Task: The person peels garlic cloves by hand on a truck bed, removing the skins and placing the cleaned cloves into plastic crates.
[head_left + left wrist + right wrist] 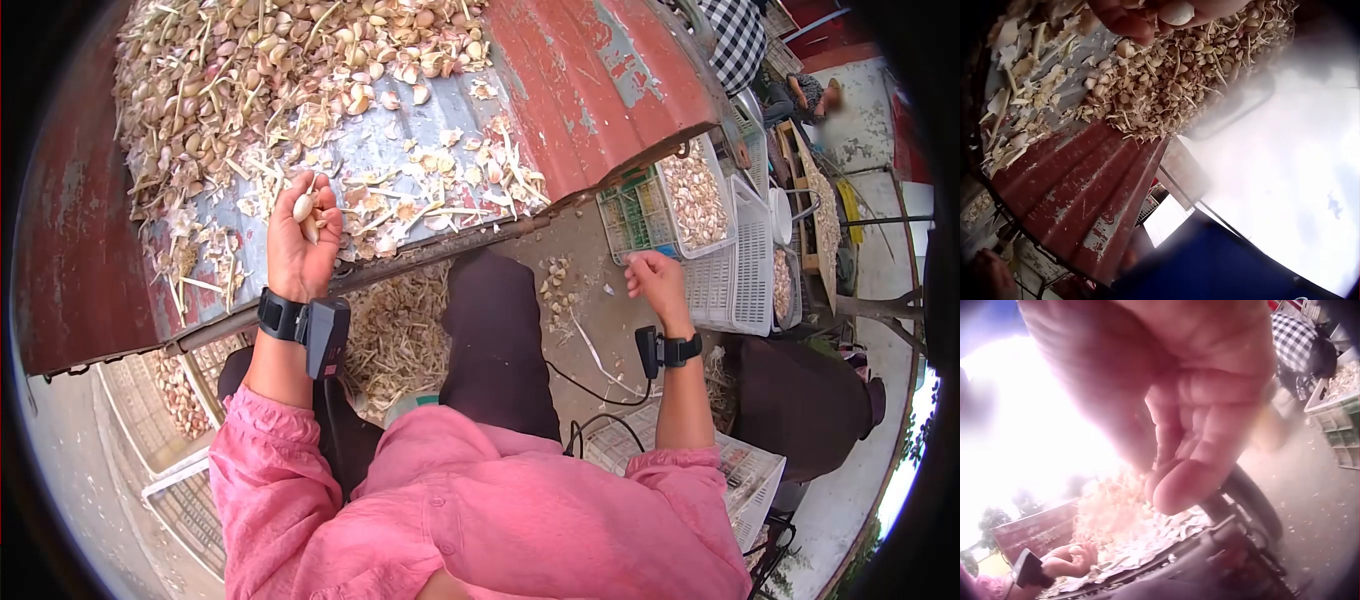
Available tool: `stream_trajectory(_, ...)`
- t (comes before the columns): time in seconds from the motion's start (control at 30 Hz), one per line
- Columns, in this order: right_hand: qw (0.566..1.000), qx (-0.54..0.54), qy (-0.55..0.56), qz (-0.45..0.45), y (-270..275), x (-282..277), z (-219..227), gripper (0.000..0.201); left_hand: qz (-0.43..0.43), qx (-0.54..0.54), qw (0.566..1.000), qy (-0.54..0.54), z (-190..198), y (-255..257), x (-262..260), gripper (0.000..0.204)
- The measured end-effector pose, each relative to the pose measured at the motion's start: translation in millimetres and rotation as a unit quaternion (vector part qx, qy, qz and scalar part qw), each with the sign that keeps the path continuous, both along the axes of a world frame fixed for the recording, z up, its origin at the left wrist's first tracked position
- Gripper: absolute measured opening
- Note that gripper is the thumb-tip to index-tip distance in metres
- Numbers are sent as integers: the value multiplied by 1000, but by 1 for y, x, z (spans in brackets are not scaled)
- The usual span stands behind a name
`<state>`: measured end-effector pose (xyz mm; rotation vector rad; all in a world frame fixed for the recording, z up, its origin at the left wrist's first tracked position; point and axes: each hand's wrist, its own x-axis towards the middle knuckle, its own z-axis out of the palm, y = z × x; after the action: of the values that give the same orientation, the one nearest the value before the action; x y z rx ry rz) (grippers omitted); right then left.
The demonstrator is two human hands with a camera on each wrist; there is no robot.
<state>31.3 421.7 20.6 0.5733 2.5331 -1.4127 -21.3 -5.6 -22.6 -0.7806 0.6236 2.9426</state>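
My left hand (305,240) is palm up over the near edge of the metal sheet (385,125), its fingers curled round a few garlic cloves (304,208). In the left wrist view, a pale clove (1176,12) shows at the fingers. Just beyond this hand spreads a heap of garlic cloves (215,90) mixed with dry stems. Loose skins and stem bits (400,215) lie beside it. Off to the right, away from the sheet, my right hand (657,283) hangs with loosely bent fingers; nothing shows in it in the right wrist view (1204,425).
A crate of cloves (693,200) and white plastic crates (745,270) stand on the right. Below the sheet lies a pile of dry stems (395,320). More crates (150,400) are at lower left. A person (815,95) is at the far right.
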Motion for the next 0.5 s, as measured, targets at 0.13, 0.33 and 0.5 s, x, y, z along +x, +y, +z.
stream_trajectory(0.13, 969, -97, 3, 228, -130, -8, 79, 13, 8, 22, 1000, 6, -3, 4, 0, 24)
stream_trajectory(0.33, 948, -38, 101, 298, -241, -108, 84, 19, 11, 32, 999, -21, 7, 6, -1, 20)
stream_trajectory(0.5, 942, 191, 136, 238, -261, -230, -14, 25, 23, 4, 1000, -11, 9, -1, -2, 16)
